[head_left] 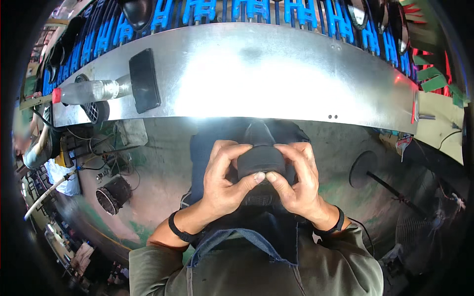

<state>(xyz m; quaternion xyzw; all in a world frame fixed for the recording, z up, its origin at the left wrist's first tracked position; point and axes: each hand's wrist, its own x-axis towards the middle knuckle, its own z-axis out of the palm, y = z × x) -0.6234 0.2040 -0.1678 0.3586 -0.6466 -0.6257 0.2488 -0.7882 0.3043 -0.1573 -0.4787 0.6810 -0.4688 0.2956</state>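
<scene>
In front of my body I hold a black shoe, its narrow toe pointing away toward the metal table. My left hand is closed on the left side of its rounded near end, thumb pressed to the near edge and fingers at the far edge. My right hand grips the right side the same way, and the two thumb tips almost meet. Dark material on my lap sits beneath the shoe and blends with it, so its lower part is hard to make out.
Beyond my hands runs a shiny metal table. On its left are a black flat case, a red-capped clear bottle and a black sole. Blue racks carry shoes behind. A bucket and another person are left.
</scene>
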